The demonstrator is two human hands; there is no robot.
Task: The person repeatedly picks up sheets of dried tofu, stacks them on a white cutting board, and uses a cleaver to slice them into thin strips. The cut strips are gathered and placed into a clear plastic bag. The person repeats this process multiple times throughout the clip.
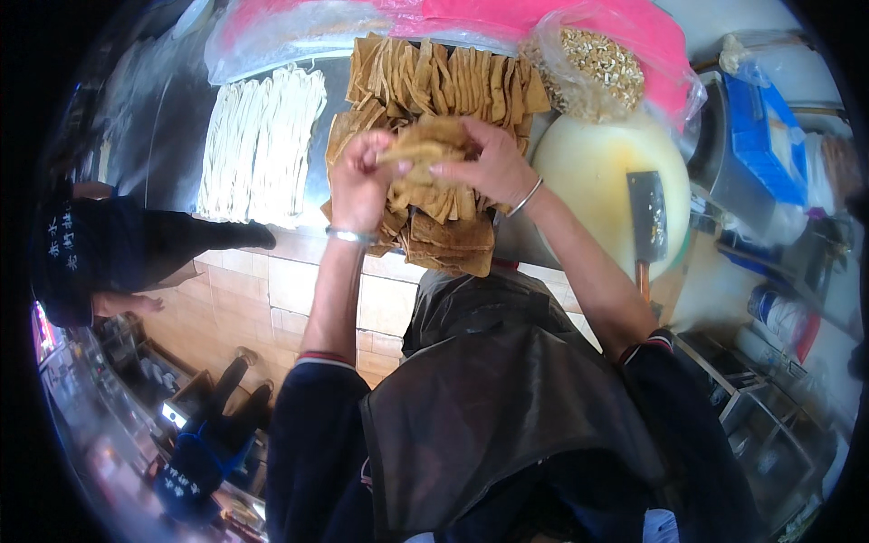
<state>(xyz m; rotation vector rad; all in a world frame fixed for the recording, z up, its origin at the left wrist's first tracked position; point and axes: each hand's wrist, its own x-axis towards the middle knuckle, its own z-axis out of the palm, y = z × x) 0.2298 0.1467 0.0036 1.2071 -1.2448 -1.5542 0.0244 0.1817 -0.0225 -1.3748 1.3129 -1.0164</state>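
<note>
My left hand (366, 170) and my right hand (490, 157) hold a brown folded sheet (434, 139) between them, blurred. It looks like a slice of tofu or a similar food. Below the hands are rows of the same brown sheets (448, 78), standing on edge at the back. At the near end, a stack of wider sheets (453, 237) lies flat. Part of the pile is hidden by my hands.
To the left, long white strands (261, 146) lie in a bundle on the steel counter (180, 122). A cleaver (648, 217) rests on a round cutting board (584, 183) at right. Behind it is a plastic bag of chopped bits (601, 68). Two people (88, 251) are at left.
</note>
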